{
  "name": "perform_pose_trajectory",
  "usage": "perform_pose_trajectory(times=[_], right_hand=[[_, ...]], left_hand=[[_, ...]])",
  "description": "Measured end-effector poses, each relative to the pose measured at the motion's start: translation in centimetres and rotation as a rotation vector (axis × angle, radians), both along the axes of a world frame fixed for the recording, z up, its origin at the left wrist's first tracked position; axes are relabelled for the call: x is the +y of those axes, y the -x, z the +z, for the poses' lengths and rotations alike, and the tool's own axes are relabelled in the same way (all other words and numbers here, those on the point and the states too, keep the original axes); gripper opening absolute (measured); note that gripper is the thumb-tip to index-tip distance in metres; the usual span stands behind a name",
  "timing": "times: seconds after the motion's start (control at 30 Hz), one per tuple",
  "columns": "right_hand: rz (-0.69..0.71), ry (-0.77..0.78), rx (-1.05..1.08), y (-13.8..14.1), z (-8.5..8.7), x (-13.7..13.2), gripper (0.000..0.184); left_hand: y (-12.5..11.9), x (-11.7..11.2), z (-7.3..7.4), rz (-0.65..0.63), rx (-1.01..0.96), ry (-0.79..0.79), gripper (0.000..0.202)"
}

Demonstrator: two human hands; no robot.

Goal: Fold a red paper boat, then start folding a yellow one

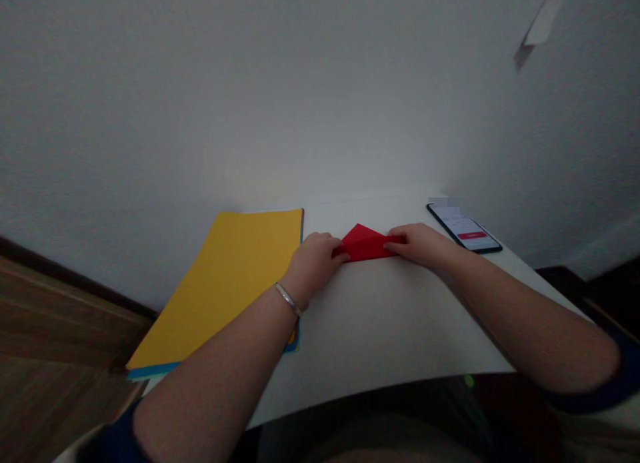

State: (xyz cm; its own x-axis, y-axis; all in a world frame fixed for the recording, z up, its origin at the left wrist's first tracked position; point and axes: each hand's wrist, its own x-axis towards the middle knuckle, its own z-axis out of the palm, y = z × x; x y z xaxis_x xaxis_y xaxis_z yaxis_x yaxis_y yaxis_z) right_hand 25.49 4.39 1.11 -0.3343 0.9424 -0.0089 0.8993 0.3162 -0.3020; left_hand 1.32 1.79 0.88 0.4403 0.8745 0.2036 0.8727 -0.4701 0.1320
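Observation:
A piece of red paper (364, 244) lies folded on the white table, with a pointed flap rising at its far side and a straight edge toward me. My left hand (315, 259) pinches its left end between thumb and fingers. At the opposite end, my right hand (417, 243) grips the paper the same way, thumb on the near side. Both ends of the paper are partly covered by my fingers. A silver bangle (289, 299) is on my left wrist.
Yellow sheets (235, 263) lie stacked over blue ones on the left, partly under my left forearm. A phone (463, 226) with a lit screen rests at the right back of the white table (390, 329). A pale wall (320, 96) stands behind.

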Motion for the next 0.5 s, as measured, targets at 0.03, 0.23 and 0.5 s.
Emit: perform_pose_trajectory(times=[0.03, 0.23, 0.5], right_hand=[[-0.004, -0.005, -0.020, 0.08, 0.07, -0.03, 0.025], [-0.024, -0.060, -0.116, 0.25, -0.02, 0.06, 0.027], [-0.086, -0.050, -0.192, 0.70, 0.01, -0.15, 0.029]], left_hand=[[-0.02, 0.04, -0.07, 0.009, 0.008, -0.009, 0.024], [0.00, 0.16, -0.13, 0.046, 0.026, -0.011, 0.022], [0.82, 0.89, -0.24, 0.047, -0.013, 0.063, 0.021]])
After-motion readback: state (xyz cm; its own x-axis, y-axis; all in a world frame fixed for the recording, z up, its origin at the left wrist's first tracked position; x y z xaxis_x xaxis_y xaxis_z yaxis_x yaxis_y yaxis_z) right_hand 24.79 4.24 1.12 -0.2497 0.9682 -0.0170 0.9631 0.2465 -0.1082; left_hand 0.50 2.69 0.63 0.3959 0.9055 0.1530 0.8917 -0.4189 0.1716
